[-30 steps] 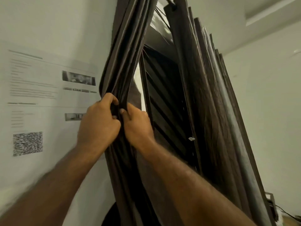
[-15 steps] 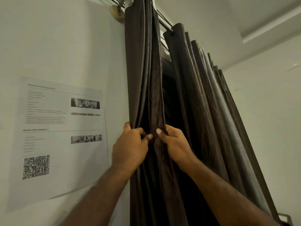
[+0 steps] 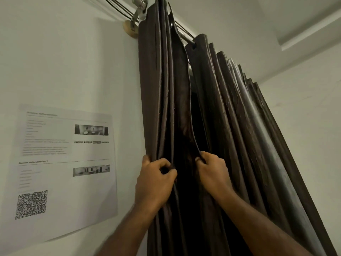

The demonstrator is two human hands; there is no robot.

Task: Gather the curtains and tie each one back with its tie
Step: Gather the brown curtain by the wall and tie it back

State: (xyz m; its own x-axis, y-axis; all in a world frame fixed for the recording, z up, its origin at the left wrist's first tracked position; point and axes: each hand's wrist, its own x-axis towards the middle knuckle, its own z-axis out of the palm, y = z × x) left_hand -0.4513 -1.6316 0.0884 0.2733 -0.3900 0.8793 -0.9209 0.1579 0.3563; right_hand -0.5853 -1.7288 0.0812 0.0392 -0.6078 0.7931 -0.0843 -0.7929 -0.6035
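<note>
A dark brown left curtain (image 3: 162,93) hangs bunched in narrow folds from the rod, close to the wall. My left hand (image 3: 154,182) grips its outer folds at chest height. My right hand (image 3: 212,172) pinches the same curtain's inner edge, a hand's width to the right. A dark gap shows between the two hands. The right curtain (image 3: 239,126) hangs in wide pleats behind my right forearm. No tie is visible.
A curtain rod (image 3: 184,34) with a wall bracket (image 3: 134,21) runs along the top. A printed paper sheet (image 3: 60,163) with a QR code is stuck to the white wall at the left. A white side wall closes the right.
The view has tilted upward and the bracket has come into sight. The left curtain now hangs straighter and closer to the wall. My hands have moved slightly apart on its folds.
</note>
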